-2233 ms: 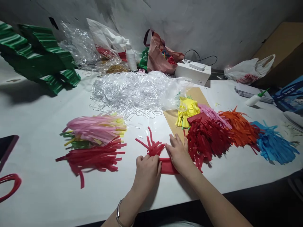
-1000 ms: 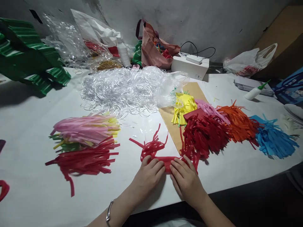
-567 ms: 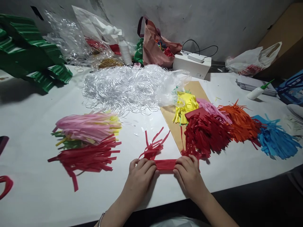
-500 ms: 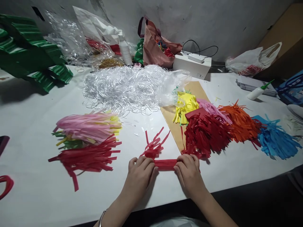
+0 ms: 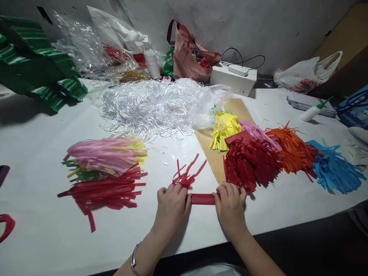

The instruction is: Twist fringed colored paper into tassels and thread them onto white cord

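A flat red tissue paper strip (image 5: 202, 199) lies on the white table, stretched between both hands. My left hand (image 5: 173, 201) is closed on its left end, with the fingers curled over it. My right hand (image 5: 230, 201) grips the strip's right end in the same way. Loose red fringe (image 5: 186, 177) spreads out just beyond my left fingers; where it joins the strip is hidden. To the left rests a red paper tassel (image 5: 106, 188), beside pink and yellow tassels (image 5: 106, 153). A pile of dark red fringe (image 5: 253, 165) sits beyond my right hand.
Orange fringe (image 5: 293, 149), blue fringe (image 5: 335, 166) and yellow fringe (image 5: 225, 130) lie at the right, partly over brown card (image 5: 208, 147). Clear shiny string (image 5: 152, 105) is heaped at the back. A glue bottle (image 5: 312, 112) lies far right; a green folded object (image 5: 31, 65) stands left.
The red strip looks narrower and flatter between my hands. Both hands have shifted slightly, rolling forward over the strip, and the loose fringe has moved a little.
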Motion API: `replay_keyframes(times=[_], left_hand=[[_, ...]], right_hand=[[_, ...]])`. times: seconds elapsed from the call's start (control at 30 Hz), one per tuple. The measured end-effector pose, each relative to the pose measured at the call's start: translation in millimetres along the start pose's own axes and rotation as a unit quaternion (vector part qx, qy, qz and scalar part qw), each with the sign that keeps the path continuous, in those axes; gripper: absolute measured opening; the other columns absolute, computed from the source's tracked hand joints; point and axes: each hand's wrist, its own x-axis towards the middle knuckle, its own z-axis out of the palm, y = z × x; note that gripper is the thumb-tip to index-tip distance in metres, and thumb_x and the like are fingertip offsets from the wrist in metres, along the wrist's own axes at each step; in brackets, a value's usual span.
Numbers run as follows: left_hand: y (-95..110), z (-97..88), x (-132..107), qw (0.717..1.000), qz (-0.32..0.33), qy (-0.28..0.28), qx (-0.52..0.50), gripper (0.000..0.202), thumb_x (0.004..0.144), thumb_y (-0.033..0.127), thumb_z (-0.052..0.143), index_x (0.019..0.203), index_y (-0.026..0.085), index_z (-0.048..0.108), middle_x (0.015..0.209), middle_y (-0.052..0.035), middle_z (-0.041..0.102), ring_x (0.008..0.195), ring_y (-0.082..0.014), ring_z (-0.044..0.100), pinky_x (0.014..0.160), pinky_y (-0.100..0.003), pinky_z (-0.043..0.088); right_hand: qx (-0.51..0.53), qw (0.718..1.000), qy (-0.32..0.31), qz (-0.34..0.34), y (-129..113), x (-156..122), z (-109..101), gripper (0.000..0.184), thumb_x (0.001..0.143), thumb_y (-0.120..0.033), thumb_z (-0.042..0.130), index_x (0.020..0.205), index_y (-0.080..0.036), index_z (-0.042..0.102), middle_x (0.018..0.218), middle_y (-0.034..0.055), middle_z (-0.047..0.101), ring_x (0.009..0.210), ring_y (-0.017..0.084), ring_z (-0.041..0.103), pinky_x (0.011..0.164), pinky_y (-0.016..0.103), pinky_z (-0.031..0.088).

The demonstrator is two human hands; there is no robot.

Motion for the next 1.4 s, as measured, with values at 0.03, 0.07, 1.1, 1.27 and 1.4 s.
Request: replay_keyframes(times=[0.03,0.07,1.1,1.27,1.4], left_hand=[[-0.1,0.6,-0.1,1.0,0.0,0.002,-0.002,0.023,0.093,0.018,0.052,0.072,0.02,0.061,0.077,-0.0045,0.067,0.079,-0.0265,0.06,0.077,-0.043,0.033],[-0.1,1.3,0.0,1.0,0.0,0.005,-0.004,0.022,0.093,0.017,0.052,0.072,0.02,0.061,0.077,-0.0044,0.067,0.08,-0.0266,0.06,0.076,-0.043,0.033],[-8.3,-4.5,-32.0,0.977,0.064,0.064,-0.192,0.021,0.096,0.019,0.052,0.083,0.022,0.068,0.087,-0.0038,0.07,0.091,-0.0231,0.059,0.094,-0.047,0.035],[1.2,-0.9,-28.1,0.99,0.0,0.053,-0.13,0.023,0.094,0.016,0.049,0.077,0.019,0.065,0.093,-0.0078,0.068,0.092,-0.0254,0.059,0.09,-0.049,0.036],[6.4,2.0,-23.3,0.996,-0.029,0.04,-0.079,0.019,0.089,0.013,0.053,0.073,0.019,0.062,0.089,-0.0079,0.067,0.086,-0.0258,0.059,0.088,-0.049,0.038]], right_hand=[[0.013,1.0,0.019,-0.015,-0.4,-0.6,-1.2,0.013,0.1,-0.021,0.051,0.093,-0.02,0.062,0.098,0.0085,0.067,0.099,0.027,0.058,0.101,0.053,0.031],[0.033,0.998,0.032,-0.042,-1.2,-1.5,-2.0,0.013,0.099,-0.019,0.051,0.096,-0.02,0.063,0.099,0.0078,0.067,0.101,0.026,0.059,0.104,0.053,0.03],[0.094,0.983,-0.078,-0.138,19.9,-2.5,-11.4,0.018,0.1,-0.018,0.047,0.091,-0.019,0.061,0.101,0.0054,0.064,0.107,0.022,0.056,0.112,0.05,0.024],[0.061,0.989,-0.102,-0.092,12.0,1.9,-8.1,0.018,0.099,-0.016,0.047,0.086,-0.02,0.057,0.106,0.0063,0.062,0.109,0.023,0.055,0.112,0.052,0.023],[0.034,0.993,-0.094,-0.065,8.6,5.3,-4.2,0.016,0.097,-0.019,0.053,0.081,-0.02,0.056,0.103,0.0074,0.063,0.103,0.025,0.056,0.106,0.052,0.029]])
